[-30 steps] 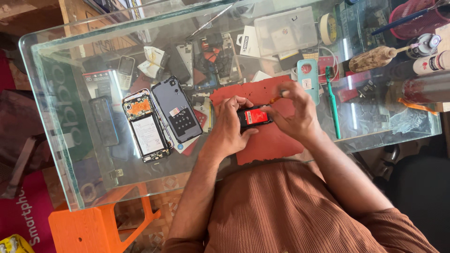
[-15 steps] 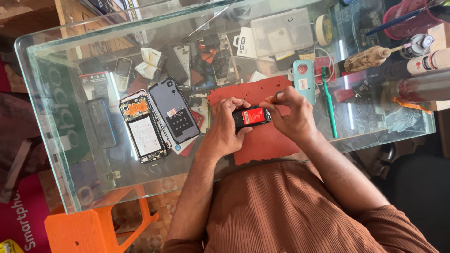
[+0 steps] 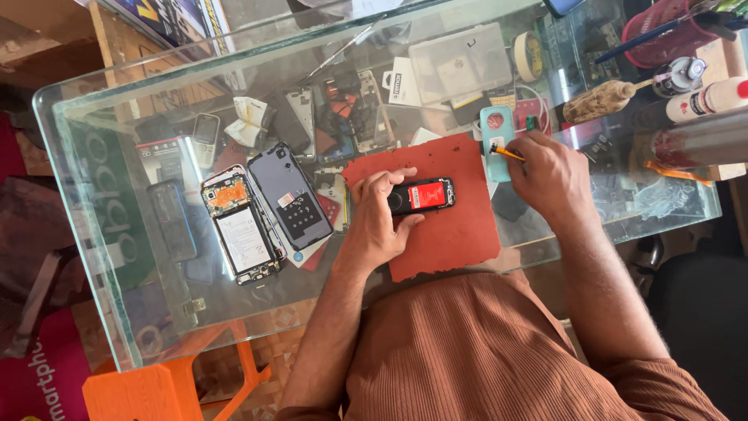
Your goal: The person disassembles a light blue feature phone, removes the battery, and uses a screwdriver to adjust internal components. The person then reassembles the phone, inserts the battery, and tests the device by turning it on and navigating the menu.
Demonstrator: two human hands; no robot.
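Observation:
A small black phone with a red battery (image 3: 421, 196) lies on a red mat (image 3: 456, 234) on the glass table. My left hand (image 3: 379, 214) rests on the mat with its fingers holding the phone's left end. My right hand (image 3: 547, 172) has reached to the mat's right edge and grips a thin yellow-handled tool (image 3: 505, 151) beside a teal phone case (image 3: 496, 140).
An opened smartphone (image 3: 240, 226) and its grey back cover (image 3: 294, 196) lie left of the mat. Phone parts, a clear plastic box (image 3: 460, 64), a tape roll (image 3: 529, 56), a brush (image 3: 601, 100) and bottles (image 3: 705, 100) crowd the far side. The glass table's edge (image 3: 93, 257) runs at left.
My right hand let go of the small phone and moved right to the yellow-handled tool. My left hand stays on the phone, which now lies on the mat.

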